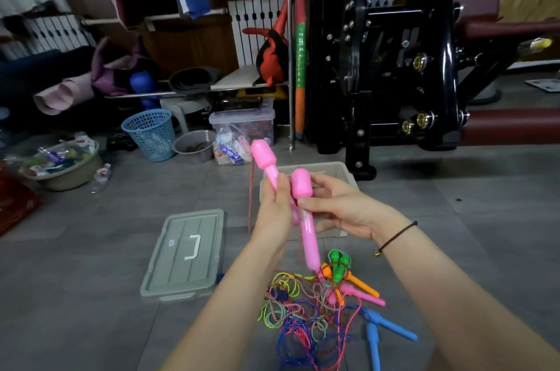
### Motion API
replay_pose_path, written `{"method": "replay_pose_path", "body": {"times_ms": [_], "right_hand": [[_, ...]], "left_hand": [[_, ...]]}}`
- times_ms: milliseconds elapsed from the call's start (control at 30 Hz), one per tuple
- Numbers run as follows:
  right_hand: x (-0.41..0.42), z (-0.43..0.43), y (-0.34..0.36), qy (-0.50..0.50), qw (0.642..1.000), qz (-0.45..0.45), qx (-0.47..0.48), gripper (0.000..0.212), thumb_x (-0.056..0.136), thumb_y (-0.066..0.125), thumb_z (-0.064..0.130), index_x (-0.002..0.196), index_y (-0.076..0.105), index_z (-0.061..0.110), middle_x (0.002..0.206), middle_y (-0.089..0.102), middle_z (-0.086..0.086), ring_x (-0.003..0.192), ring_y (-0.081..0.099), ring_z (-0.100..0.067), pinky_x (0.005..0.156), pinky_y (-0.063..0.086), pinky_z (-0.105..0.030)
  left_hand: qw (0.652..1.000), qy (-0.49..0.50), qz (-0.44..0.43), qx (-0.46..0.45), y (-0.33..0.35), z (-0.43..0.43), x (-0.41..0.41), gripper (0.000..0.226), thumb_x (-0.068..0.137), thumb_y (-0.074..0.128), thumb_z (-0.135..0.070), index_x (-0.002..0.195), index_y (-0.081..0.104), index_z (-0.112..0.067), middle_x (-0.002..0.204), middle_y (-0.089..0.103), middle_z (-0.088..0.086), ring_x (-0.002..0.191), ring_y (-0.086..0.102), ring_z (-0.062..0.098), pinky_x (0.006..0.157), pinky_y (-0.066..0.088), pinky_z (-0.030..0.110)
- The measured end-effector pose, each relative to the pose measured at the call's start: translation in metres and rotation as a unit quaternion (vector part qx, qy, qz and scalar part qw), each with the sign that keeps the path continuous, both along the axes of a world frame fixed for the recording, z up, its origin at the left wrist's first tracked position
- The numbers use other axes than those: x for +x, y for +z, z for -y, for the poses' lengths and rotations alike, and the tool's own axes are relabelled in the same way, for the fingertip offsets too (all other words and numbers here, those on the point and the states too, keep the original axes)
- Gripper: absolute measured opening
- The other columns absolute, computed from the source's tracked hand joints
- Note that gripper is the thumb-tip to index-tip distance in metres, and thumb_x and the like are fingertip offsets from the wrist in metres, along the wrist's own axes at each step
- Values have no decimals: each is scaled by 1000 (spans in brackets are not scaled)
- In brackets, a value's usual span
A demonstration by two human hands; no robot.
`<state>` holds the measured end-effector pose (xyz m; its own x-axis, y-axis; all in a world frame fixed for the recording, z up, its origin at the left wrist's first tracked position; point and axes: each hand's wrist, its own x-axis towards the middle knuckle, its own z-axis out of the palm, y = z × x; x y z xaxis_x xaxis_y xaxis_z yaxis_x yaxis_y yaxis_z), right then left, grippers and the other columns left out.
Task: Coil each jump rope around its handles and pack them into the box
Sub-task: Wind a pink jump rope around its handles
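Pink-handled rope (250, 204) in hand, coiling not begun

Nearest, tangled ropes (306, 316) heap on the floor, mostly loose. Above them the left hand (272, 210) grips one handle (263, 155); the right hand (342, 207) pinches the second handle (310, 243) alongside. Cord hangs slack. Box (342, 169) sits just behind the hands, lid (185, 252) off. Contents are hidden, probably nothing packed.

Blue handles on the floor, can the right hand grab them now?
Probably not yet. The right hand is holding a pink plastic jump rope handle. The blue plastic handles lie uncovered below it, so once freed it likely could.
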<state>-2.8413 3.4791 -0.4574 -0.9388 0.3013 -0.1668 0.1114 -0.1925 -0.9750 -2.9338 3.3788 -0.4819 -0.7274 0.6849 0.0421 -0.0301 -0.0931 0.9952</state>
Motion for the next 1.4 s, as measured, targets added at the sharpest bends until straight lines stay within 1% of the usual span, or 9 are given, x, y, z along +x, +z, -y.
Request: {"method": "replay_pose_path", "body": {"times_ms": [133, 233, 333, 533, 633, 767, 1033, 1233, 1400], "right_hand": [[-1, -4, -4, -49, 999, -12, 4, 51, 87, 62, 4, 134, 47, 17, 106, 69, -13, 92, 68, -29, 63, 59, -36], [-3, -9, -5, -129, 991, -35, 15, 54, 86, 65, 7, 135, 45, 19, 112, 67, -16, 95, 65, -33, 72, 58, -46], [-6, -13, -5, -169, 981, -90, -33, 53, 88, 61, 4, 135, 43, 15, 97, 69, -7, 88, 65, -27, 72, 59, -46], [-11, -5, -6, -110, 991, -72, 25, 46, 84, 65, 4, 127, 53, 10, 102, 69, -8, 86, 65, -15, 76, 53, -30], [-11, -6, -8, -110, 992, -57, 29, 41, 82, 67, 5, 122, 59, 8, 102, 69, -9, 87, 64, -17, 87, 49, -40], [-8, -6, -8, -72, 996, -15, 45, 32, 83, 67, 11, 115, 64, 12, 97, 69, -8, 91, 63, -20, 93, 48, -45], [-7, -3, -4, -108, 989, -6, -103, 56, 72, 70, 26, 118, 59, -5, 123, 59, -28, 100, 59, -32, 90, 50, -47], [-8, -1, 2, -191, 969, -77, -137, 18, 82, 66, 14, 95, 64, 3, 111, 65, -25, 93, 64, -32, 89, 51, -44], [-7, -5, 3, -218, 959, -108, -144, 54, 69, 70, 22, 115, 58, -4, 107, 70, -18, 93, 68, -25, 86, 56, -37]], "left_hand": [[998, -54, -11, -11, 8, 4, -4, 24, 101, 41, -32, 110, 55, -16, 105, 69, 8, 94, 68, 16, 74, 57, 30], [997, -63, -27, -39, 6, 14, -7, 18, 98, 48, -29, 99, 63, -20, 98, 68, 3, 93, 67, 18, 77, 59, 40], [987, -81, -84, -108, -2, 24, -8, 19, 96, 49, -39, 101, 63, -29, 99, 67, 6, 93, 65, 24, 81, 55, 47], [982, -151, -25, -107, 3, 27, -5, 24, 96, 50, -36, 115, 55, -20, 104, 69, 7, 89, 70, 26, 73, 59, 42], [982, -150, -42, -107, 2, 26, -9, 22, 96, 53, -32, 114, 56, -19, 105, 69, 6, 91, 70, 27, 82, 57, 48], [983, -166, -30, -79, 7, 28, -10, 21, 95, 53, -28, 113, 52, -17, 90, 68, 9, 73, 69, 26, 65, 57, 35], [953, -275, 22, -126, 8, 35, -10, 33, 88, 61, -35, 115, 54, -18, 93, 70, 10, 77, 69, 28, 74, 58, 40], [951, -269, 82, -131, 7, 32, -6, 36, 81, 62, -36, 110, 60, -15, 97, 74, 9, 76, 70, 17, 70, 57, 30], [952, -265, 114, -107, 6, 32, -2, 26, 90, 59, -21, 113, 57, -9, 84, 72, 3, 75, 69, 14, 63, 58, 28]]}}
